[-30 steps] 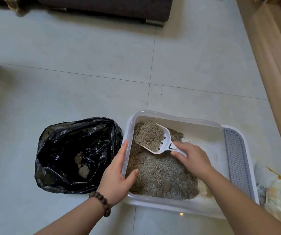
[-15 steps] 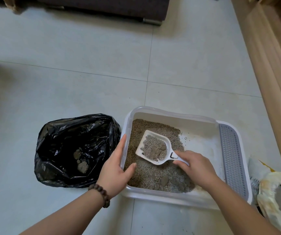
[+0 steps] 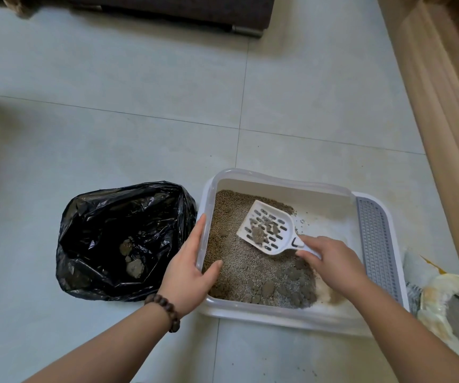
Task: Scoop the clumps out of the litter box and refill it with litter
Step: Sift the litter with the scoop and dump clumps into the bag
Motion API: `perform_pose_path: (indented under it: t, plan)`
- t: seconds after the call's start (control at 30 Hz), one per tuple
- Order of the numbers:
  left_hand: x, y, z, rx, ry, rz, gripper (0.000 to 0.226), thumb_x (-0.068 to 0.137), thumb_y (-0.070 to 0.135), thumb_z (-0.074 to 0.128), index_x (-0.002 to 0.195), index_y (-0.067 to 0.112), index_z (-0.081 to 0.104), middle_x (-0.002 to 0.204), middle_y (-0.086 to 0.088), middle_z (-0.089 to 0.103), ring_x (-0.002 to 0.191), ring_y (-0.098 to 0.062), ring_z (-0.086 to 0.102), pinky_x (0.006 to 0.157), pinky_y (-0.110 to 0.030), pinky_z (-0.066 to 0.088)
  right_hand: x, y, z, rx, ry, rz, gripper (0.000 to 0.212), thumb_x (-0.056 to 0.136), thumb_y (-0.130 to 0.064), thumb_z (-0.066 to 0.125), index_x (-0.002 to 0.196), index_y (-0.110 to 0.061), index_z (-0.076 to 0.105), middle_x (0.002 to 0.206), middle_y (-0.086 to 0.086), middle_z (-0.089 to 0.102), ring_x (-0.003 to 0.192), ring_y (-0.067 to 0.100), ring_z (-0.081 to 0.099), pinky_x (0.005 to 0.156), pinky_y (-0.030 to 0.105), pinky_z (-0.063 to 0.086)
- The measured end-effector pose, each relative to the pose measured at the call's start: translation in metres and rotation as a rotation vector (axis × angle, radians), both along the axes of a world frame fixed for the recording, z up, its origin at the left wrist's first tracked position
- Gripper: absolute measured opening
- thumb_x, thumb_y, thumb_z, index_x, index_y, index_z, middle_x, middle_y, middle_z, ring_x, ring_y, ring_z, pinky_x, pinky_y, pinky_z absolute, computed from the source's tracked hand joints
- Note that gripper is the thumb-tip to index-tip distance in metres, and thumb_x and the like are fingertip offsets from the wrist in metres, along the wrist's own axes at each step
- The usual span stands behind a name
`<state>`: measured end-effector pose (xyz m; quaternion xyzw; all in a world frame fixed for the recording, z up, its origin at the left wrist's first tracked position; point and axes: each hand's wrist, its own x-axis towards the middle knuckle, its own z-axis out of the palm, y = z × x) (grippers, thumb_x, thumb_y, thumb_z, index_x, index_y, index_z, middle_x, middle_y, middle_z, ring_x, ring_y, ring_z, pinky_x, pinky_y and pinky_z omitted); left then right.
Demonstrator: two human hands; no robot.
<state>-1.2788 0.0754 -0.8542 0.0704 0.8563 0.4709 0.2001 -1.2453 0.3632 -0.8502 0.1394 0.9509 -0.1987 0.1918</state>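
Litter box sits on the tiled floor, white and translucent. A grey slotted step runs along its right side. Litter is heaped against the left and near walls, leaving bare bottom at the far right. The white slotted scoop is over the litter and holds a few grey clumps; it seems to be lifted clear of the litter, though the angle leaves that unsure. The right hand has its fingers curled around the scoop's handle. The left hand grips the box's left wall, fingers outside and thumb inside, with a beaded bracelet on the wrist. Just left of the box, an open black bag holds more clumps. At the right edge lies an open sack of grey litter.
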Motion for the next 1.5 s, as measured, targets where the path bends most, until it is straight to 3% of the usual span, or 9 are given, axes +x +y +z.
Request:
perform_pose_path:
  t: [0.1, 0.23, 0.43, 0.53, 0.63, 0.73, 0.87, 1.2, 1.5]
  plan:
    - [0.0, 0.0, -0.003, 0.026, 0.005, 0.004, 0.086, 0.084, 0.03, 0.066, 0.144, 0.05, 0.007, 0.15, 0.02, 0.026, 0.072, 0.013, 0.033, 0.07, 0.008, 0.033, -0.007, 0.012, 0.008, 0.124, -0.052, 0.03, 0.042, 0.092, -0.047, 0.05, 0.133, -0.036, 0.05, 0.113, -0.006, 0.064, 0.084, 0.013, 0.055, 0.064, 0.028, 0.042]
    - [-0.001, -0.001, -0.004, 0.027, 0.013, -0.006, 0.087, 0.084, 0.028, 0.066, 0.145, 0.049, 0.008, 0.151, 0.019, 0.028, 0.07, 0.012, 0.029, 0.069, 0.007, 0.034, -0.021, 0.031, 0.024, 0.288, -0.148, 0.192, 0.033, 0.092, -0.048, 0.049, 0.122, -0.038, 0.058, 0.1, -0.007, 0.067, 0.081, 0.014, 0.06, 0.063, 0.028, 0.048]
    - [0.0, 0.0, -0.001, 0.006, 0.006, -0.002, 0.088, 0.086, 0.023, 0.067, 0.147, 0.045, 0.007, 0.15, 0.02, 0.026, 0.111, 0.032, 0.028, 0.092, 0.002, 0.023, -0.064, 0.013, 0.035, 0.362, -0.266, 0.455, 0.016, 0.092, -0.04, 0.054, 0.091, -0.026, 0.062, 0.081, -0.008, 0.064, 0.075, 0.014, 0.058, 0.061, 0.027, 0.047]
    - [0.0, 0.0, -0.003, 0.026, 0.001, -0.008, 0.088, 0.086, 0.021, 0.066, 0.148, 0.043, 0.008, 0.152, 0.018, 0.026, 0.087, 0.023, 0.045, 0.077, 0.009, 0.026, -0.085, -0.013, 0.031, 0.39, -0.248, 0.506, 0.015, 0.091, -0.029, 0.056, 0.08, -0.021, 0.062, 0.072, -0.006, 0.062, 0.07, 0.015, 0.061, 0.064, 0.03, 0.054]
    - [0.0, 0.0, -0.006, 0.037, 0.007, -0.001, 0.087, 0.084, 0.03, 0.065, 0.147, 0.047, 0.008, 0.152, 0.018, 0.027, 0.071, 0.011, 0.031, 0.069, 0.008, 0.032, -0.094, -0.041, 0.021, 0.379, -0.228, 0.552, 0.015, 0.091, -0.023, 0.055, 0.077, -0.02, 0.059, 0.07, -0.005, 0.059, 0.067, 0.016, 0.059, 0.062, 0.031, 0.055]
    - [-0.001, -0.001, -0.007, 0.042, 0.006, -0.001, 0.087, 0.08, 0.037, 0.062, 0.147, 0.048, 0.009, 0.152, 0.02, 0.028, 0.079, 0.011, 0.038, 0.075, 0.007, 0.031, -0.094, -0.061, 0.009, 0.348, -0.189, 0.586, 0.012, 0.091, -0.022, 0.055, 0.081, -0.02, 0.061, 0.07, -0.004, 0.06, 0.066, 0.015, 0.062, 0.059, 0.031, 0.057]
    - [-0.001, -0.001, -0.005, 0.035, 0.014, 0.003, 0.088, 0.084, 0.028, 0.067, 0.147, 0.044, 0.009, 0.152, 0.018, 0.028, 0.132, 0.002, 0.035, 0.101, -0.011, 0.027, -0.085, -0.064, 0.0, 0.192, -0.193, 0.522, 0.015, 0.092, -0.033, 0.054, 0.09, -0.024, 0.066, 0.077, -0.003, 0.064, 0.07, 0.017, 0.062, 0.063, 0.031, 0.054]
    - [-0.002, -0.001, -0.005, 0.05, 0.006, 0.015, 0.084, 0.078, 0.037, 0.06, 0.144, 0.049, 0.009, 0.143, 0.037, 0.022, 0.13, 0.022, 0.022, 0.101, 0.002, 0.019, -0.038, -0.035, -0.031, -0.268, -0.06, 0.15, 0.031, 0.09, -0.04, 0.058, 0.121, -0.046, 0.059, 0.109, -0.011, 0.068, 0.096, 0.014, 0.059, 0.078, 0.031, 0.046]
    - [-0.002, -0.002, -0.005, 0.028, 0.026, 0.005, 0.085, 0.078, 0.038, 0.061, 0.148, 0.043, 0.013, 0.147, 0.032, 0.023, 0.134, 0.016, 0.024, 0.101, 0.001, 0.019, -0.005, -0.002, -0.028, -0.205, 0.017, 0.09, 0.036, 0.091, -0.042, 0.056, 0.126, -0.044, 0.055, 0.109, -0.014, 0.064, 0.1, 0.011, 0.056, 0.075, 0.027, 0.041]
